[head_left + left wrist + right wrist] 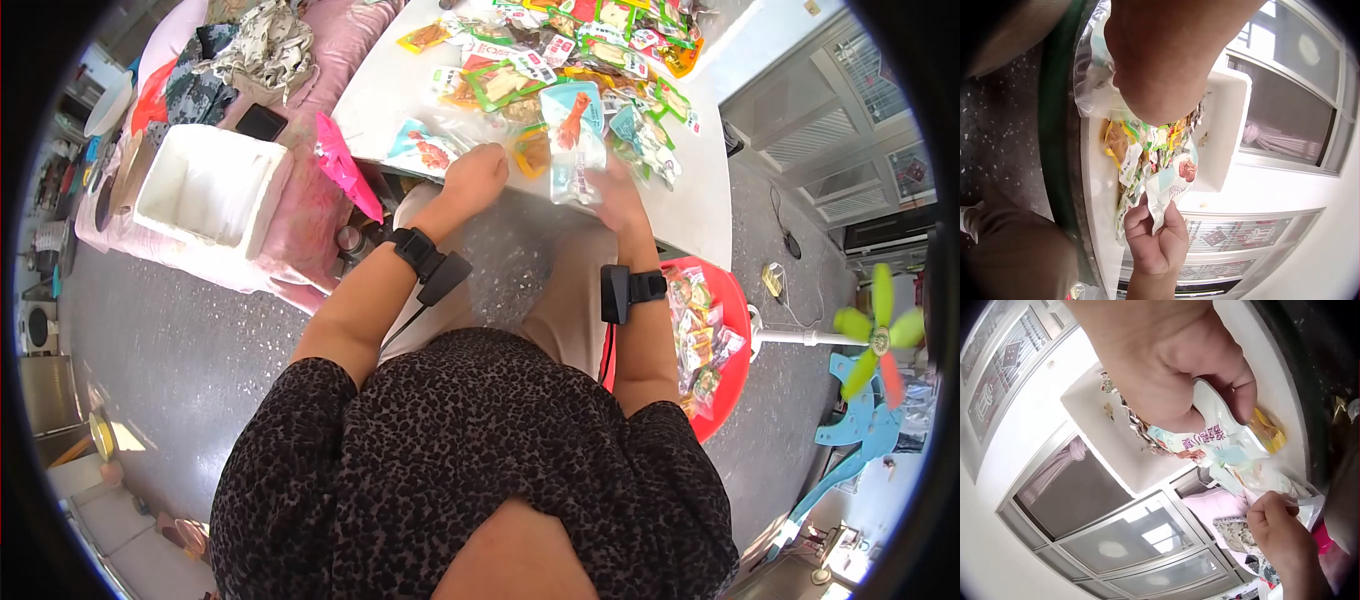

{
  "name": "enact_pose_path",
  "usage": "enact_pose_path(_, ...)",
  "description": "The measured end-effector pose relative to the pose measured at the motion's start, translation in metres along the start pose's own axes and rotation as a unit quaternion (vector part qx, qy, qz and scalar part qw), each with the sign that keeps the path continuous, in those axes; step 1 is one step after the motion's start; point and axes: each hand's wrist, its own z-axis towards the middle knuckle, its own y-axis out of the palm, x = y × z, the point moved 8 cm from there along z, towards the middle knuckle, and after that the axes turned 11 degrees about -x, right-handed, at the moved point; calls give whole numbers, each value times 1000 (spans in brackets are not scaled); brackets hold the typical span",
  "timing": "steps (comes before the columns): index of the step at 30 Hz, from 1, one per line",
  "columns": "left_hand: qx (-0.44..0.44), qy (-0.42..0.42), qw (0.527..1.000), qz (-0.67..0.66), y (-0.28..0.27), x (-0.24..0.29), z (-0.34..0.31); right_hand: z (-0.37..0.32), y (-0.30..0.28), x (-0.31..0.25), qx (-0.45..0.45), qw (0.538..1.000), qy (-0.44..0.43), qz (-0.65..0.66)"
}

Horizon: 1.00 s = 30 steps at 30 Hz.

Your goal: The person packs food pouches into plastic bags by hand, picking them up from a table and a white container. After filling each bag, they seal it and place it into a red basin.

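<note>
My left hand (pixel 478 175) grips the edge of a clear plastic bag (pixel 1272 478) near the table's front edge. A pale blue and white packet (pixel 425 148) with a picture of meat lies at that bag on the left. To the right, my right hand (pixel 620 197) pinches the lower end of another pale blue and white snack packet (pixel 577 130), printed with a drumstick. In the right wrist view, the thumb and fingers curl over this packet's end, and its far end comes close to the bag's opening. A yellow-edged packet (pixel 531 150) lies between the hands.
Many colourful snack packets (pixel 510 80) are heaped on the white table (pixel 375 105). A red basin (pixel 735 375) of packets stands by my right side. On the left are a white foam box (pixel 200 190), a pink bag (pixel 345 165) and a phone (pixel 261 122). A fan (pixel 880 340) stands far right.
</note>
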Motion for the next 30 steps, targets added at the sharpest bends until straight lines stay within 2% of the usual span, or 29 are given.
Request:
enact_pose_path(3,-1,-10,1000,6,-5,2,-1,-12,3,6,-58,994,81,-39)
enact_pose_path(9,21,-60,997,33,-13,2,-6,-22,-1,1,-139,978,144,-65)
enact_pose_path(12,25,-39,998,33,-17,8,-7,-23,2,9,-165,970,172,-47)
enact_pose_path(15,-39,-62,996,47,-14,13,-6,-15,13,23,-201,960,190,-39)
enact_pose_path(17,-71,-23,996,57,-11,22,-6,-7,20,29,-221,956,194,-22)
enact_pose_path(21,-116,25,992,52,-9,37,-9,19,28,36,-191,962,196,-23)
enact_pose_path(22,-111,10,991,76,-8,35,-8,32,29,48,-203,959,198,10)
enact_pose_path(24,-100,-21,987,122,-6,30,-5,43,27,54,-130,970,178,107)
enact_pose_path(25,-90,-10,988,123,-8,32,-5,47,32,54,-94,969,167,154)
enact_pose_path(26,-79,0,989,123,-10,34,-5,54,38,52,-131,961,108,218)
enact_pose_path(29,-68,20,989,129,-11,33,-5,39,56,56,-103,959,32,261)
enact_pose_path(30,-69,26,989,131,-10,33,-5,24,62,58,-32,972,76,221)
